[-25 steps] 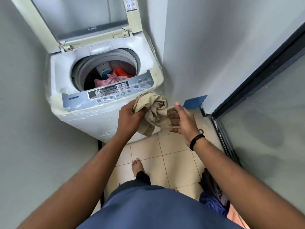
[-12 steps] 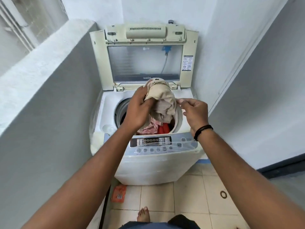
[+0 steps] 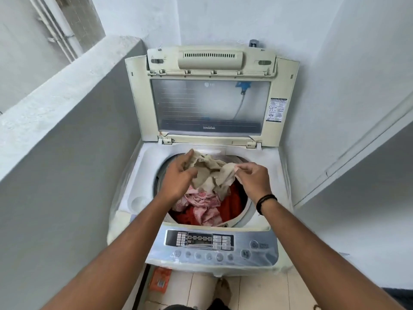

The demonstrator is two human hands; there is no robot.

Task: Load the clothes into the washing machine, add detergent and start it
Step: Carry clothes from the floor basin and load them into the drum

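Top-loading white washing machine, yellowed hinged lid standing upright against the back wall, drum mouth exposed.

Crumpled beige cloth garment sits over the drum opening, upper part level with the rim at the back, lower folds hanging down into the drum. It's stretched between both hands.

Left hand: over the left side of the opening, back of hand to the camera. Fingers curled into the garment's left edge, cloth bunched above and right of the knuckles. Gripping.

Right hand: over the right side of the opening. Thumb and forefinger pinch the garment's right corner; the cloth leaves the fingertips toward the left. Other fingers curled loosely under. Black band on that wrist.

Under the garment, already in the drum: pink patterned fabric at centre-left, red fabric to its right and along the front. The beige cloth's lower folds touch the pink pile.

Grey control panel with display and round buttons along the front edge, below both forearms, untouched.

Floor: pale tiles; small orange packet lying by the machine's front-left corner; a bare foot just in front of the machine.
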